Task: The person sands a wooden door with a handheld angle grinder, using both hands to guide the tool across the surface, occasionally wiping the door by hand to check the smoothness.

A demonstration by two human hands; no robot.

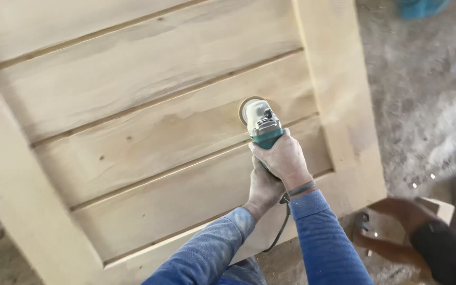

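While both my hands clamp the teal-and-grey angle grinder, its sanding disc sits on the pale wooden panelled door w/ horizontal grooves. R hand wraps the body from above, L hand grips below. Boards look smooth & dusty; how much is left unsanded, can't tell. Dusty concrete floor to the right.

Right of the door's lower corner, a dusty concrete floor holds wood offcuts and a teal object.

Both arms extended forward, right grip clenched above, left grip clenched beneath
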